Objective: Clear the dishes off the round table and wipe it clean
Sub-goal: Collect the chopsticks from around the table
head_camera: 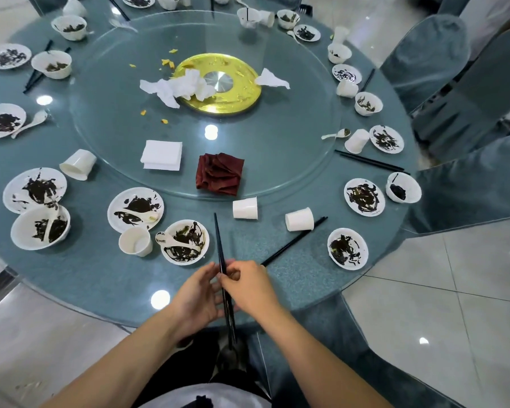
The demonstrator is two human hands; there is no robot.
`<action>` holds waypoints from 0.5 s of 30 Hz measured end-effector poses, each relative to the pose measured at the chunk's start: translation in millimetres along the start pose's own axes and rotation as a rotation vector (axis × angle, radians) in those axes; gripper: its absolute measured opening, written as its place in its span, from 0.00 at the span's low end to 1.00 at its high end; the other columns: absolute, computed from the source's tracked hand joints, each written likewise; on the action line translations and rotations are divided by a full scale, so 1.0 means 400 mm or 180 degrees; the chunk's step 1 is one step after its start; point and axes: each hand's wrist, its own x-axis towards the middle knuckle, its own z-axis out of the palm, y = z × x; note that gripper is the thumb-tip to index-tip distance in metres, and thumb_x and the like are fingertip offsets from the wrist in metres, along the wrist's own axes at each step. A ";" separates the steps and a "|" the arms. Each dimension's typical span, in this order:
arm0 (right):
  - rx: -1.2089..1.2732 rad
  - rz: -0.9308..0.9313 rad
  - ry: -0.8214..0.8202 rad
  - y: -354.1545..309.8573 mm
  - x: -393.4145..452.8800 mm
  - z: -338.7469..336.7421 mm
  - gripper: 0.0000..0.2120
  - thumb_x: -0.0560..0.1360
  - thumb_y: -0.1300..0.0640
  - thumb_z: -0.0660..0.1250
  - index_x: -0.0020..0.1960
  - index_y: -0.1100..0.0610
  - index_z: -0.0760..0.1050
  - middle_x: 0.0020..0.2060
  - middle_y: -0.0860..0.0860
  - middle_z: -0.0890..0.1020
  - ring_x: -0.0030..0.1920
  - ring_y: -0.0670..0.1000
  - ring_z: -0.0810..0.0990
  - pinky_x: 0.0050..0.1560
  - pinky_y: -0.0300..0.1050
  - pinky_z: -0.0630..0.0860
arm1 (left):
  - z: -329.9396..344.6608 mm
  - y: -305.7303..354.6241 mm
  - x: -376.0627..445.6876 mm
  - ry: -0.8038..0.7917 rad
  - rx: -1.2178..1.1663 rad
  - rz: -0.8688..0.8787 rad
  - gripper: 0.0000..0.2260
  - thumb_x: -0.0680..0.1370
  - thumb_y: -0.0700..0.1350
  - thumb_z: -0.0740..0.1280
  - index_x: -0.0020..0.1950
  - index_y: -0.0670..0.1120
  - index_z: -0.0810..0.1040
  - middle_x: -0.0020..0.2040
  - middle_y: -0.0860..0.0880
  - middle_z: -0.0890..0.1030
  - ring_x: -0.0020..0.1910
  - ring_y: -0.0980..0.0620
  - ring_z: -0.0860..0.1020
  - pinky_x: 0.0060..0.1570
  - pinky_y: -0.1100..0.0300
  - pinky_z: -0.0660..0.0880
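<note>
A pair of black chopsticks (220, 245) is held over the near edge of the round blue-grey table (100, 278). My right hand (252, 287) pinches them near the middle. My left hand (199, 295) cups them from the left with its fingers apart. A dirty bowl with a white spoon (184, 241) sits just left of the chopstick tips, beside a white cup (135, 241). Two tipped white cups (245, 208) (299, 219) lie ahead. A dark red cloth (220, 174) and folded white napkins (161, 155) rest on the glass turntable (277, 160).
Several dirty plates, bowls, cups, spoons and chopsticks ring the table edge, including another pair of chopsticks (293, 241) to my right. Crumpled tissues (177, 86) lie on the gold centre disc (242, 92). Covered chairs (460, 178) stand at the right. Tiled floor surrounds the table.
</note>
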 end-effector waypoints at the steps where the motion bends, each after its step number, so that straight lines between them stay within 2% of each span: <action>1: -0.0055 -0.0025 0.0038 -0.006 -0.001 -0.008 0.10 0.75 0.46 0.69 0.49 0.51 0.84 0.40 0.47 0.86 0.41 0.48 0.84 0.45 0.45 0.81 | 0.004 0.006 0.000 0.0004 0.0003 0.0003 0.15 0.83 0.54 0.57 0.59 0.51 0.81 0.45 0.48 0.86 0.38 0.49 0.83 0.40 0.49 0.81; 4: -0.0004 0.0106 0.0304 0.001 0.015 -0.049 0.15 0.78 0.43 0.64 0.48 0.52 0.83 0.39 0.48 0.85 0.40 0.49 0.83 0.43 0.47 0.81 | 0.009 0.022 0.001 -0.0090 -0.0002 0.0082 0.17 0.82 0.53 0.59 0.65 0.49 0.81 0.54 0.44 0.85 0.46 0.46 0.84 0.47 0.47 0.82; 7: -0.0209 0.0638 0.0625 0.063 0.068 -0.110 0.15 0.78 0.45 0.63 0.47 0.54 0.83 0.41 0.50 0.86 0.44 0.54 0.83 0.43 0.46 0.78 | 0.008 0.032 -0.002 -0.0176 0.0052 0.0100 0.19 0.80 0.54 0.61 0.67 0.48 0.81 0.63 0.42 0.82 0.54 0.43 0.82 0.58 0.44 0.78; 9: -0.0468 0.1124 0.0796 0.114 0.114 -0.148 0.15 0.77 0.44 0.64 0.48 0.55 0.82 0.45 0.54 0.85 0.49 0.58 0.83 0.45 0.46 0.77 | 0.004 0.034 -0.006 -0.0169 0.0054 0.0095 0.20 0.80 0.54 0.62 0.66 0.48 0.81 0.64 0.42 0.81 0.55 0.42 0.81 0.61 0.43 0.76; 11: -0.0547 0.1513 0.0836 0.148 0.152 -0.168 0.18 0.76 0.42 0.66 0.53 0.57 0.80 0.52 0.57 0.84 0.56 0.60 0.81 0.53 0.49 0.78 | -0.001 0.035 -0.012 -0.0158 0.0083 0.0085 0.20 0.79 0.54 0.62 0.66 0.48 0.81 0.64 0.42 0.81 0.56 0.42 0.81 0.63 0.42 0.74; 13: -0.0540 0.1811 0.0876 0.161 0.178 -0.176 0.23 0.76 0.41 0.68 0.60 0.59 0.76 0.59 0.59 0.80 0.61 0.62 0.78 0.57 0.51 0.75 | -0.011 0.034 -0.019 -0.0121 0.0122 0.0075 0.20 0.78 0.55 0.63 0.66 0.48 0.81 0.64 0.41 0.81 0.57 0.41 0.81 0.66 0.40 0.72; 15: -0.0496 0.1985 0.0919 0.167 0.191 -0.174 0.26 0.76 0.42 0.69 0.63 0.60 0.74 0.63 0.59 0.79 0.63 0.61 0.77 0.58 0.51 0.74 | -0.022 0.031 -0.029 -0.0059 0.0141 0.0073 0.21 0.78 0.54 0.63 0.66 0.47 0.81 0.65 0.41 0.81 0.57 0.41 0.80 0.68 0.39 0.70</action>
